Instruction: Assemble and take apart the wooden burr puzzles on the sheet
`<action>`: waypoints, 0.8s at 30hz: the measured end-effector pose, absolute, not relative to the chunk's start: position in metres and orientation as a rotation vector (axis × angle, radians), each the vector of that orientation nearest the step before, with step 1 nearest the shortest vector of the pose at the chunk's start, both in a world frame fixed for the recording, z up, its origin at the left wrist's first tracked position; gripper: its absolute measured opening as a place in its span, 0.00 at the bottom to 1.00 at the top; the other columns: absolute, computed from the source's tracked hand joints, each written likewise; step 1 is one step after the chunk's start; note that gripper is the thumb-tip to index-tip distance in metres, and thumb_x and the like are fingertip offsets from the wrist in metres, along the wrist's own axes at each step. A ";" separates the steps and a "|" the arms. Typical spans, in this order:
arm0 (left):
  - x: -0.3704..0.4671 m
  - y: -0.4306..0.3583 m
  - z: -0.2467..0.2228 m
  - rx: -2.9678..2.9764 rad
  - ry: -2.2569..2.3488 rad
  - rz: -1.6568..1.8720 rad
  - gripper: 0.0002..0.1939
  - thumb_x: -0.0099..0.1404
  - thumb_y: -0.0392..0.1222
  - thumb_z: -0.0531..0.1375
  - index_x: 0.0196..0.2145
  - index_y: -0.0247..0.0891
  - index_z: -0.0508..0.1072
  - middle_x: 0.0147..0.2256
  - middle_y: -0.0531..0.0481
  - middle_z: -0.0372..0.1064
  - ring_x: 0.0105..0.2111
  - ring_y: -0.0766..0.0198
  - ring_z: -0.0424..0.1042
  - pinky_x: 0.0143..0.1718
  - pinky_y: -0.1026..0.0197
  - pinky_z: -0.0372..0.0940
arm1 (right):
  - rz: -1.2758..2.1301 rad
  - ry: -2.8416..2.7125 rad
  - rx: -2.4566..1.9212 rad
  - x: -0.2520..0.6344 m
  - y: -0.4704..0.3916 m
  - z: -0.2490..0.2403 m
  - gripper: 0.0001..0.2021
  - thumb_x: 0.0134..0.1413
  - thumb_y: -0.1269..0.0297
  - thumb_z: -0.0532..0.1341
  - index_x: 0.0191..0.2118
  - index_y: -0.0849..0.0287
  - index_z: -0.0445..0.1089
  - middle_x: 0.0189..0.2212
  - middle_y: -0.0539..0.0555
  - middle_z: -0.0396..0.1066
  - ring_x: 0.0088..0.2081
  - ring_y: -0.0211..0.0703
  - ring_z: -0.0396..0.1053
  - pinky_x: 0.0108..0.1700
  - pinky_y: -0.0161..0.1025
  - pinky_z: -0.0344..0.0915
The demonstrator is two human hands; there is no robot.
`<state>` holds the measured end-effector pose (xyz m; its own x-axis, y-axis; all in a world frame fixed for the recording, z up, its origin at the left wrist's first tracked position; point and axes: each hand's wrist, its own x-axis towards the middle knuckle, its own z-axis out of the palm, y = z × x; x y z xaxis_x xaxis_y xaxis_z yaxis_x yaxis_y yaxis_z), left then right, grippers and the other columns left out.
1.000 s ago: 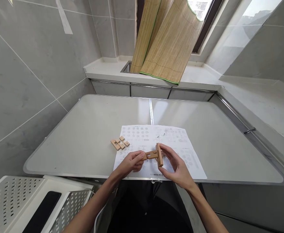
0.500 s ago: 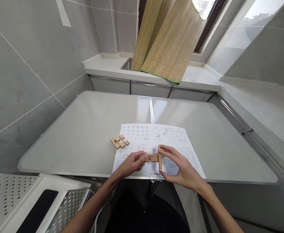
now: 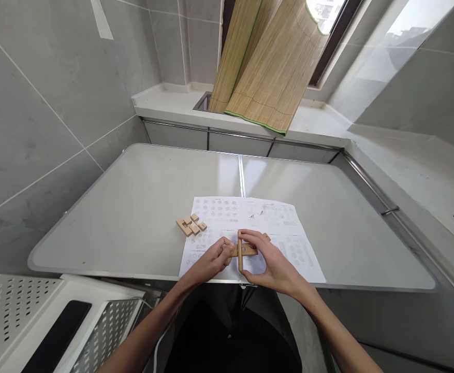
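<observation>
My left hand (image 3: 216,258) is closed, its thumb and fingers pinching the left end of a notched wooden puzzle piece (image 3: 250,249) with a small opening. My right hand (image 3: 271,264) holds a slim wooden bar (image 3: 239,258) lengthwise between fingertips above and thumb below. The bar lies across the notched piece, close to my left fingertips; whether the two interlock I cannot tell. A small wooden end (image 3: 266,236) shows past my right fingers, its link to the other parts hidden. Left of my hands lie several loose wooden puzzle pieces (image 3: 194,230).
A printed sheet (image 3: 219,210) with small diagrams lies under my hands on the pale table (image 3: 152,191). A white perforated rack (image 3: 13,311) with a black phone-like slab (image 3: 58,336) stands at lower left. Beyond the table, a bamboo mat (image 3: 277,67) hangs over a counter (image 3: 164,103).
My right hand has moved left with the wooden bar, which now crosses the notched piece near my left fingertips. A small wooden end has come into view beyond my right fingers.
</observation>
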<state>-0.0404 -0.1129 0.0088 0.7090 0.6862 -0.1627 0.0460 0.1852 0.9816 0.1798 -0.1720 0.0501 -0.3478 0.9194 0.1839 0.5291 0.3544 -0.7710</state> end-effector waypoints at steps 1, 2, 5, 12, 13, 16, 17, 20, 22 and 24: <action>-0.041 -0.113 0.008 1.313 0.674 0.500 0.22 0.74 0.64 0.53 0.38 0.41 0.59 0.25 0.62 0.49 0.23 0.69 0.48 0.26 0.64 0.48 | 0.833 -2.003 -1.243 0.179 -0.171 0.050 0.39 0.55 0.67 0.68 0.70 0.43 0.57 0.69 0.56 0.60 0.68 0.57 0.62 0.66 0.57 0.67; -0.041 -0.112 0.007 1.302 0.668 0.499 0.23 0.74 0.65 0.53 0.38 0.41 0.58 0.24 0.62 0.49 0.22 0.69 0.48 0.25 0.64 0.47 | 0.850 -2.003 -1.230 0.178 -0.170 0.051 0.39 0.54 0.68 0.69 0.70 0.43 0.57 0.69 0.56 0.60 0.68 0.57 0.62 0.66 0.57 0.67; -0.040 -0.112 0.005 1.288 0.674 0.511 0.23 0.73 0.66 0.54 0.38 0.42 0.57 0.24 0.63 0.49 0.22 0.69 0.47 0.25 0.64 0.47 | 0.882 -1.991 -1.208 0.176 -0.168 0.050 0.39 0.54 0.69 0.68 0.70 0.44 0.57 0.69 0.56 0.59 0.69 0.56 0.60 0.66 0.56 0.66; -0.039 -0.113 0.011 1.235 0.668 0.532 0.25 0.72 0.68 0.53 0.38 0.42 0.55 0.23 0.63 0.49 0.22 0.70 0.47 0.25 0.65 0.48 | 0.899 -1.927 -1.196 0.173 -0.166 0.044 0.39 0.53 0.68 0.70 0.69 0.45 0.58 0.68 0.55 0.61 0.68 0.55 0.62 0.67 0.55 0.65; -0.038 -0.114 0.012 1.226 0.671 0.533 0.25 0.73 0.67 0.53 0.37 0.42 0.55 0.23 0.63 0.48 0.22 0.70 0.47 0.25 0.65 0.48 | 0.899 -1.923 -1.197 0.174 -0.166 0.044 0.39 0.53 0.68 0.70 0.69 0.44 0.58 0.68 0.55 0.60 0.67 0.56 0.62 0.67 0.56 0.65; -0.037 -0.114 0.013 1.224 0.690 0.540 0.23 0.74 0.65 0.51 0.35 0.42 0.55 0.23 0.62 0.48 0.22 0.70 0.45 0.24 0.64 0.48 | 0.879 -1.913 -1.196 0.175 -0.164 0.043 0.41 0.52 0.68 0.71 0.69 0.43 0.57 0.68 0.54 0.61 0.67 0.57 0.63 0.67 0.56 0.65; -0.036 -0.114 0.013 1.230 0.697 0.544 0.23 0.75 0.64 0.51 0.34 0.42 0.55 0.23 0.62 0.48 0.22 0.69 0.45 0.24 0.64 0.48 | 0.870 -1.912 -1.195 0.175 -0.163 0.043 0.41 0.51 0.68 0.71 0.69 0.43 0.57 0.68 0.54 0.61 0.67 0.58 0.63 0.67 0.57 0.65; -0.035 -0.113 0.010 1.260 0.698 0.541 0.23 0.76 0.63 0.51 0.33 0.42 0.56 0.22 0.62 0.48 0.21 0.69 0.46 0.24 0.64 0.49 | 0.872 -1.923 -1.191 0.176 -0.162 0.045 0.41 0.51 0.68 0.71 0.68 0.42 0.57 0.68 0.54 0.61 0.66 0.58 0.64 0.66 0.56 0.66; -0.035 -0.113 0.008 1.274 0.685 0.537 0.23 0.76 0.63 0.51 0.33 0.42 0.56 0.22 0.62 0.49 0.21 0.69 0.47 0.25 0.64 0.50 | 0.898 -1.934 -1.192 0.177 -0.162 0.047 0.40 0.52 0.68 0.70 0.69 0.42 0.57 0.68 0.54 0.61 0.66 0.57 0.65 0.66 0.56 0.66; -0.036 -0.112 0.008 1.272 0.676 0.540 0.23 0.76 0.63 0.51 0.33 0.41 0.57 0.22 0.62 0.50 0.21 0.70 0.47 0.25 0.64 0.50 | 0.912 -1.935 -1.200 0.178 -0.161 0.048 0.40 0.52 0.67 0.70 0.69 0.42 0.57 0.68 0.54 0.61 0.65 0.57 0.65 0.65 0.56 0.67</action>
<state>-0.0358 -0.1116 0.0076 0.6942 0.7022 -0.1581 0.0007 0.2190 0.9757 0.1783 -0.1614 0.0482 -0.3478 0.9204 0.1789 0.4474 0.3306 -0.8310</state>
